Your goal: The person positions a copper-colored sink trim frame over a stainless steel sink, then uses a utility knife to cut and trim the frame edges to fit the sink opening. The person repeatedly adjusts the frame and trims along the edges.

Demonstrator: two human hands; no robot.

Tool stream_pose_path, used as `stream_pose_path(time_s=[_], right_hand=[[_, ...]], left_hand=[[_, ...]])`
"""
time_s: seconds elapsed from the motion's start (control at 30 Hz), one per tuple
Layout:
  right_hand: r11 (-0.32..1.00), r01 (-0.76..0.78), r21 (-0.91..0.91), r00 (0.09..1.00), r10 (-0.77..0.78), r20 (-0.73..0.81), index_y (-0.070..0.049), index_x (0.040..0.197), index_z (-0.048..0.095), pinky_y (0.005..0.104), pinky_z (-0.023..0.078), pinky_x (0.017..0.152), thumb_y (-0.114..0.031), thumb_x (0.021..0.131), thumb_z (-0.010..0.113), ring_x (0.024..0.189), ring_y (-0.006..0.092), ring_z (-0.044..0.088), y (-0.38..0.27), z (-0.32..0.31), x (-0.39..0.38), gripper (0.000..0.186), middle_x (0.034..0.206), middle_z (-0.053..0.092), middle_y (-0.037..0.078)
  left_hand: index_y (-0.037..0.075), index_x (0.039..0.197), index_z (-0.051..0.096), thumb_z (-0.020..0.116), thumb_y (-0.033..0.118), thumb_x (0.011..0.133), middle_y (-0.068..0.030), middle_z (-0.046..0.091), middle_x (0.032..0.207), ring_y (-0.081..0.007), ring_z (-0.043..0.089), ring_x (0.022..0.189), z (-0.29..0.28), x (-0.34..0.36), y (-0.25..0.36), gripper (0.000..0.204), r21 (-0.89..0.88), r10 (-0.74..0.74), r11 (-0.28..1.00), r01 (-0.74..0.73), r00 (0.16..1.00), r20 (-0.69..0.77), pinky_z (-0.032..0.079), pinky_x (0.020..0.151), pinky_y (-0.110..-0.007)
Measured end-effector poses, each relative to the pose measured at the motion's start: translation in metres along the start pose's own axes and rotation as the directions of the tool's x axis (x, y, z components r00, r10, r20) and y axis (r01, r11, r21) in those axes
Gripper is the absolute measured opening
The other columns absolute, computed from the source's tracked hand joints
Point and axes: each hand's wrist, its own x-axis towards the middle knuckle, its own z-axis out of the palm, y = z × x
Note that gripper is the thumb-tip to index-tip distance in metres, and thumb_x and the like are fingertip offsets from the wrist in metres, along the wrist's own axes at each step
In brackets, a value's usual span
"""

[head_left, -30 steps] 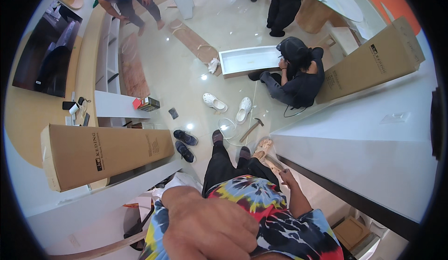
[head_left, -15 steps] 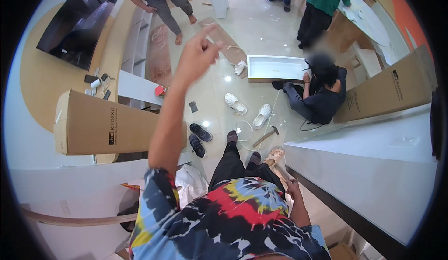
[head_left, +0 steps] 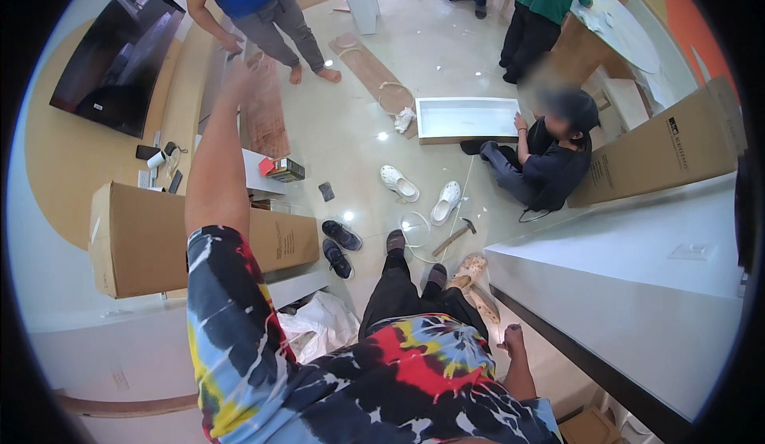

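Observation:
My left arm stretches far forward, and my left hand (head_left: 236, 84) at its end is smeared by motion, so its fingers cannot be made out. It appears in front of the wall cabinets, just below the hand of a standing person in blue. Low at my right side hangs my right hand (head_left: 512, 339) with its fingers curled in; whether anything is inside them is hidden. Nearest to it on the floor lie patterned tan clogs (head_left: 472, 273). A claw hammer (head_left: 454, 237) with a wooden handle rests beyond my feet.
White clogs (head_left: 398, 183) and dark sneakers (head_left: 341, 234) lie on the tiles. Cardboard boxes stand left (head_left: 143, 237) and right (head_left: 661, 145). A person (head_left: 550, 157) sits beside a white open box frame (head_left: 468, 117). Others stand farther back, and a television (head_left: 119, 66) hangs left.
My left arm has swung to the left and my right hand has lowered slightly away from my body. The seated person's hand has shifted to the white frame's edge.

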Motion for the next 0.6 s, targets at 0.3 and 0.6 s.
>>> stream_pose_path(time_s=[0.3,0.6], right_hand=[[0.988,0.156,-0.018,0.986,-0.157,-0.049,-0.006,0.123,0.051,0.0504,0.063,0.066,-0.017,0.088,0.052,0.09,0.0306,0.063,-0.011,0.03,0.008,0.037,0.109,0.056,0.014],[0.996,0.091,-0.008,0.996,-0.091,-0.026,-0.005,0.123,0.052,0.0502,0.063,0.07,-0.014,0.086,0.052,0.094,0.0275,0.062,-0.036,0.043,-0.024,0.038,0.106,0.056,0.012]], left_hand=[[0.002,0.148,0.011,0.072,0.016,0.08,-0.018,0.065,0.096,-0.0256,0.068,0.07,0.019,0.03,-0.029,0.092,0.111,0.031,0.993,-0.032,0.999,0.006,0.053,0.05,-0.039],[-0.002,0.136,0.038,0.076,0.017,0.078,-0.0236,0.063,0.115,-0.0376,0.064,0.103,0.08,0.003,-0.066,0.072,0.128,0.223,0.964,-0.233,0.971,0.084,0.053,0.083,-0.046]])
